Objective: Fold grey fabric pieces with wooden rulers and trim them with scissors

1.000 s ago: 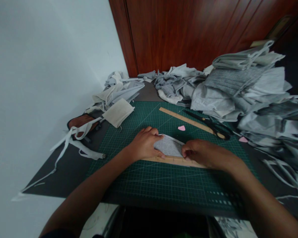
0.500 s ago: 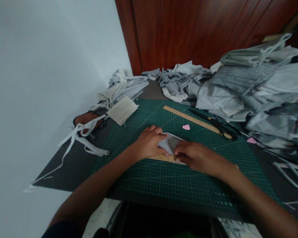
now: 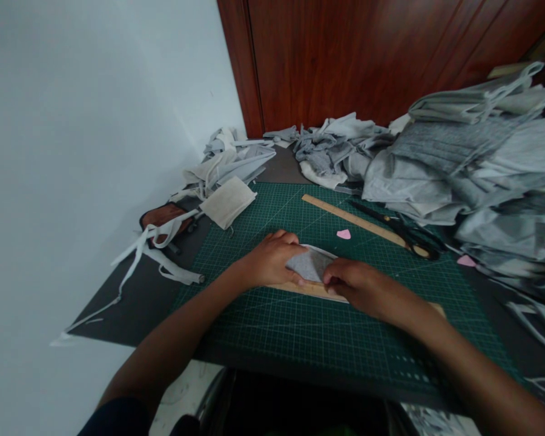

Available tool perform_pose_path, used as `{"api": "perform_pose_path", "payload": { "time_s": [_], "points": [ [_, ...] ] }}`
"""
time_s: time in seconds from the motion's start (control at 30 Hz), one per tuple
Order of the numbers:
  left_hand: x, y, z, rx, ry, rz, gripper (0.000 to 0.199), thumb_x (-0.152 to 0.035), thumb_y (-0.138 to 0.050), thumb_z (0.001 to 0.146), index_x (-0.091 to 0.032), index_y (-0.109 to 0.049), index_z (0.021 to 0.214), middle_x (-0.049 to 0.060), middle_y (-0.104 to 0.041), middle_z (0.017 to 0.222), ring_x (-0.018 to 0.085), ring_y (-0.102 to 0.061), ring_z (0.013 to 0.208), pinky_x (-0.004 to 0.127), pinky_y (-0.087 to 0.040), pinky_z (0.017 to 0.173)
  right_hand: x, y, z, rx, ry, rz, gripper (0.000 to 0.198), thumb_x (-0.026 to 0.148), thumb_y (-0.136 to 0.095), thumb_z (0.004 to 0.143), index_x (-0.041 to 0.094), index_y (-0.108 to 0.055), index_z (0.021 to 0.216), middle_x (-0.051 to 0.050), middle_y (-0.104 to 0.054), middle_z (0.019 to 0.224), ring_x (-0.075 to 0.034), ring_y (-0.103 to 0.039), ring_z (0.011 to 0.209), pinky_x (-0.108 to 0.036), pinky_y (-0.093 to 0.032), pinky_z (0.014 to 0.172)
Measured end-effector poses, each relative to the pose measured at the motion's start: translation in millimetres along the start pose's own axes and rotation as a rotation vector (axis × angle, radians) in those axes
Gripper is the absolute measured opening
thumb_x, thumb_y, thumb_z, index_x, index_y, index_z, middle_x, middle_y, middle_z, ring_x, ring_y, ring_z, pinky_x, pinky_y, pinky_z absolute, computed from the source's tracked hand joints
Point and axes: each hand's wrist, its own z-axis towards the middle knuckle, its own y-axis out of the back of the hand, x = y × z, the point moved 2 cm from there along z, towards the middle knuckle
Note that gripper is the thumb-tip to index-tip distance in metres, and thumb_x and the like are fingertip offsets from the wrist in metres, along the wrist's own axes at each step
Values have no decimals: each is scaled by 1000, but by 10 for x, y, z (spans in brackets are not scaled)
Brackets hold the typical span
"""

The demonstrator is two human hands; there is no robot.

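Note:
A small piece of grey fabric (image 3: 311, 264) with a pale edge lies on the green cutting mat between my two hands. Along its near side runs a wooden ruler (image 3: 315, 290), partly covered by my hands. My left hand (image 3: 272, 260) holds the fabric's left part down, thumb near the ruler and index finger along the far edge. Bent fingers of my right hand (image 3: 356, 283) pinch the fabric's right end at the ruler; the fingertips are partly hidden.
Beyond my hands lie a second wooden ruler (image 3: 345, 215), black scissors (image 3: 397, 230) and a pink chalk-like piece (image 3: 344, 234). Grey and white cloth (image 3: 436, 151) is heaped at the right and back. A cream cloth square (image 3: 229, 203) and white strips (image 3: 136, 254) lie left, beside the wall.
The view has shifted slightly, so everything sits a little to the right. More grey fabric and ruler show between my hands, and the fingers of my right hand have moved slightly.

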Motion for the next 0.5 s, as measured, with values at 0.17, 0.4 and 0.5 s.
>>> {"api": "perform_pose_path", "payload": {
  "time_s": [0.17,0.4,0.5],
  "points": [
    [-13,51,-16,22,-1,-56,34,-39,-90,76,-20,-70,97,3,-62,104,25,-54,109,33,-41,93,-11,-12,13,-22,-54,17,20,5,-57,88,20,-68,95,-3,-71,95,-18,-66,87,-27,-45,76],
    [-25,27,-27,30,7,-79,30,-36,-90,75,-19,-66,79,3,-59,99,25,-52,107,33,-38,90,-5,2,9,15,-40,42,22,2,-59,86,21,-70,91,-3,-70,92,-17,-65,85,-27,-45,76],
    [-33,18,-27,23,10,-74,32,-36,-90,75,-18,-64,78,2,-59,98,25,-52,104,32,-38,88,-12,6,6,16,-28,30,26,-1,-58,84,21,-70,90,-2,-69,92,-17,-64,85,-28,-45,76]
  ]
}}
